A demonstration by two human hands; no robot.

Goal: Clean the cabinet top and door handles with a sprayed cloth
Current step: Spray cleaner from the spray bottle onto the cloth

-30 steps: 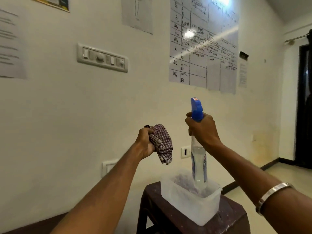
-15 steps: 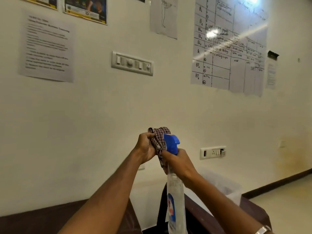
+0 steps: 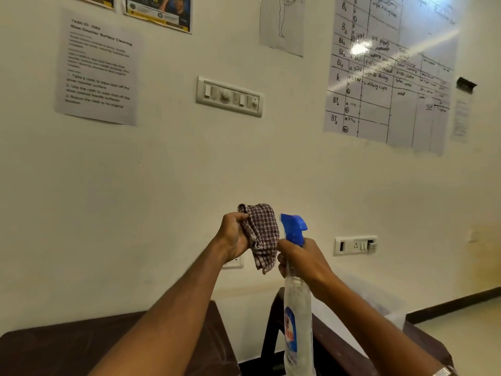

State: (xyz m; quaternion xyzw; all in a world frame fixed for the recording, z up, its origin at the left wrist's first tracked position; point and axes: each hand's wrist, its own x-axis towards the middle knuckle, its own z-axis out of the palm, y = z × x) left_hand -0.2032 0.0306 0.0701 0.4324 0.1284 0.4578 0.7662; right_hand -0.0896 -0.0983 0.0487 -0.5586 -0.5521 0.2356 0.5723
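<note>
Fingers of the left hand (image 3: 234,237) clutch a bunched checked cloth (image 3: 262,234) held up before the wall; right hand (image 3: 303,260) grips the neck of a spray bottle (image 3: 296,308), its blue nozzle (image 3: 293,227) just right of the cloth, above dark wooden surfaces (image 3: 67,346).

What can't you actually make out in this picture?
- Spray bottle: its base is cut off by the bottom edge of the head view.
- Nozzle tip: faces away towards the cloth, so any spray is unseen.
- Right hand: its fingers are hidden behind the bottle.
- Printed sheet: the small text is too blurred to read.
</note>
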